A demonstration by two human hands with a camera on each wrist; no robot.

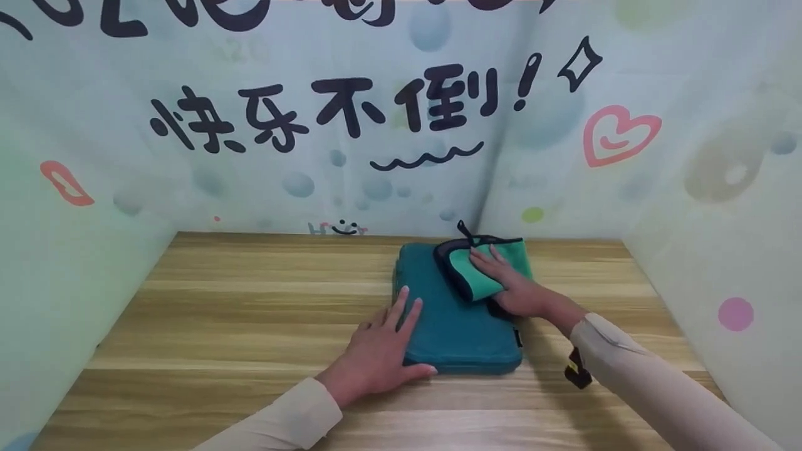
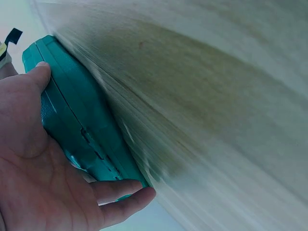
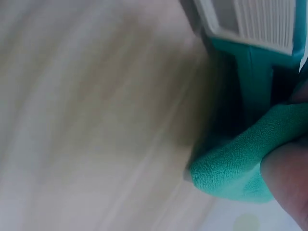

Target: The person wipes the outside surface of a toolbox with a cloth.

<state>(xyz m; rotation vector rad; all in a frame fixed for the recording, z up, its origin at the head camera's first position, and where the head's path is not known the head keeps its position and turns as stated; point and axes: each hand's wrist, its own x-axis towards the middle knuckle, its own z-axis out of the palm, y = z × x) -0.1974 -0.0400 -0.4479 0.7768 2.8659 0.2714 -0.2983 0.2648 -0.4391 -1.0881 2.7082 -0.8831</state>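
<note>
The teal case (image 1: 457,313) lies on the counter (image 1: 250,326), right of centre. The left hand (image 1: 382,351) rests flat-fingered on its left edge; the right hand (image 1: 514,282) presses a green cloth (image 1: 485,275) onto it with straight fingers. A hard wipe could slide the case or bunch the cloth.

left hand (image 1: 376,357) — flat, fingers spread | right hand (image 1: 517,285) — pressing down, fingers extended
</note>
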